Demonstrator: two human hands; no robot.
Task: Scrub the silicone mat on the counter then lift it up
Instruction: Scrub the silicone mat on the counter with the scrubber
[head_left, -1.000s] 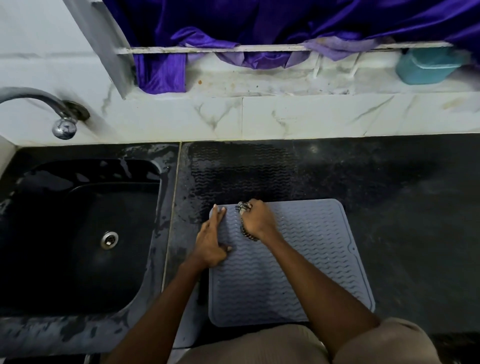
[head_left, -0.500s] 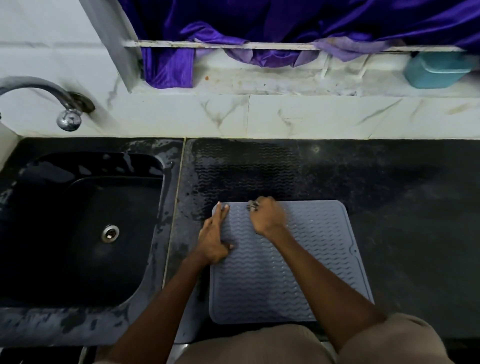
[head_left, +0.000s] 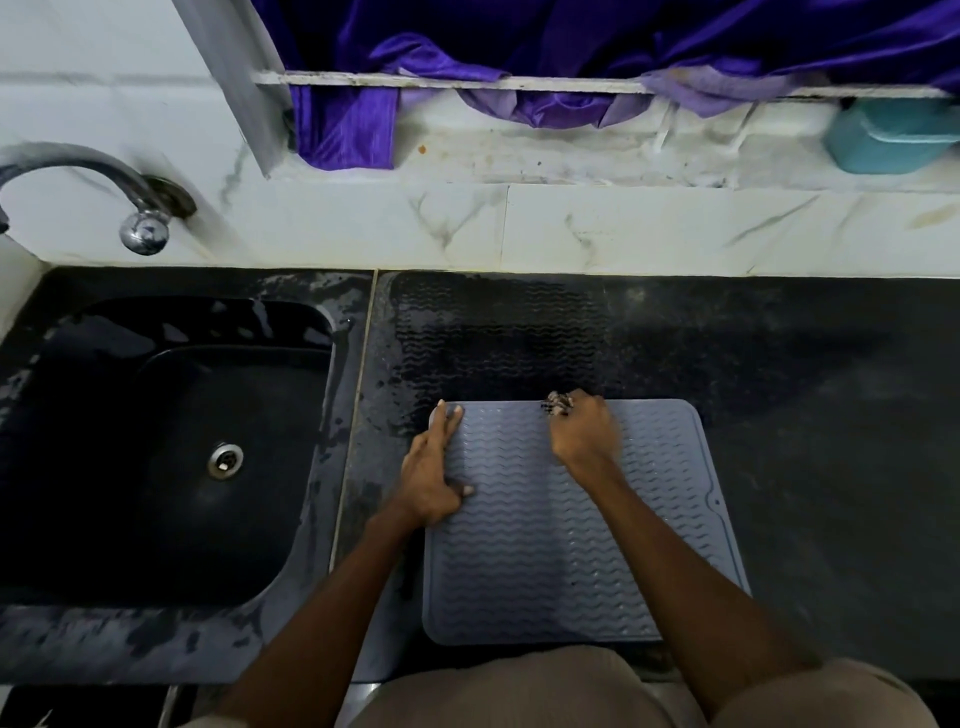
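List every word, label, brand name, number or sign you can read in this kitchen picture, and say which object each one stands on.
None: no readable text shows anywhere in the view.
Teal plastic container on the ledge: no label visible.
Grey wavy-ribbed silicone mat: only a raised wave pattern, no brand mark visible.
Chrome tap and black sink: no markings visible.
Dark scrubber gripped in the right hand: too small and blurred to show any print.

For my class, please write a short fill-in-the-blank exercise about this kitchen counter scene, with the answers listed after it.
1. The grey mat lies on the black ____.
2. The right hand grips a ____ at the mat's far edge.
3. The left hand presses the mat's ____ edge.
4. The sink is on the mat's ____ side.

Answers: counter; scrubber; left; left
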